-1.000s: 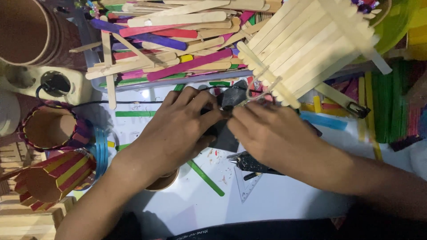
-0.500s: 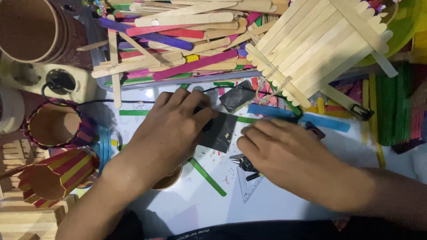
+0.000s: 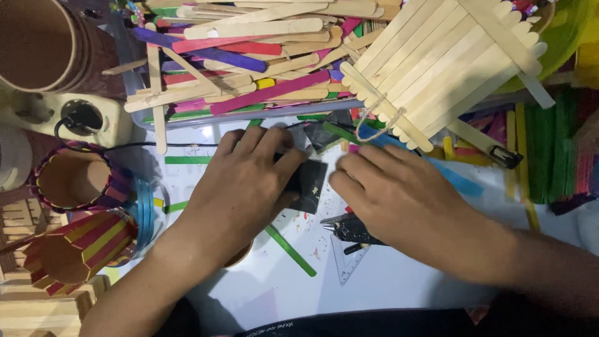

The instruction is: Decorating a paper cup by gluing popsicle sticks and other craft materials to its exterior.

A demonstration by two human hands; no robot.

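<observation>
Hands meet over the middle of the white counter (image 3: 399, 293), and between them lies a small dark square piece (image 3: 308, 185), flat on the surface. Your left hand (image 3: 240, 187) covers its 9 o'clock edge, fingers laid across it and pressing down, with the rest of the piece showing just past your fingertips; whether the thumb is pinching underneath you cannot tell from here. Your right hand (image 3: 399, 200) rests palm down at 3 o'clock of the piece, fingers spread and relaxed, its grip released, the fingertips just beside the piece's edge but not clearly touching it.

At 6 o'clock of your right hand, dark pliers (image 3: 349, 229) lie on a clear triangular ruler (image 3: 346, 265). A loose green stick (image 3: 290, 251) lies slanted at 6 o'clock of the piece. At 12 o'clock a tray heaped with plain and coloured craft sticks (image 3: 249, 56) fills the far side, and at 1 o'clock a panel of plain sticks glued side by side (image 3: 443, 62) sits tilted over the clutter. At 9 o'clock stand two stick-clad cardboard cups (image 3: 72, 181), and at 10 o'clock a white power strip (image 3: 75, 115) with a black plug. Green sticks (image 3: 549, 150) are stacked at 3 o'clock.
</observation>
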